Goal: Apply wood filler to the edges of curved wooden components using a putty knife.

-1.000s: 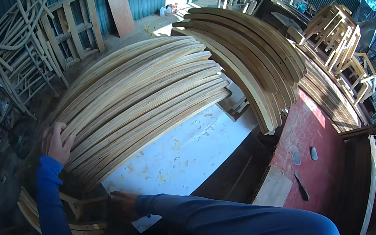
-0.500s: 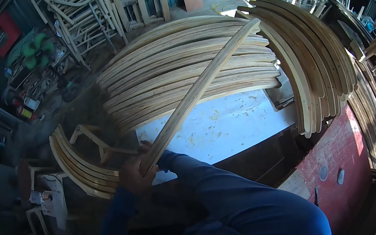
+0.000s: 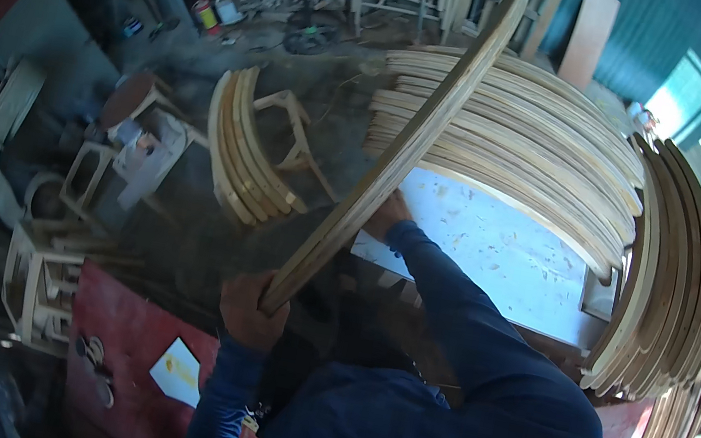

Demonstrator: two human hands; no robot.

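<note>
Low down, left fingers point(image 3: 248, 297) clasp the wooden strip point(image 3: 406, 143); whether right hand point(image 3: 387, 217) grips is unclear.

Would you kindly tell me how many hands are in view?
2: the left hand grips the wooden slat near its lower end; the right hand, farther up, is partly hidden behind it.

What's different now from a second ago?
The left hand has taken one wooden slat from the stack and raised it, holding its near end. The view turned left. The right hand stays near the white tabletop; the stack otherwise looks unchanged.
</note>
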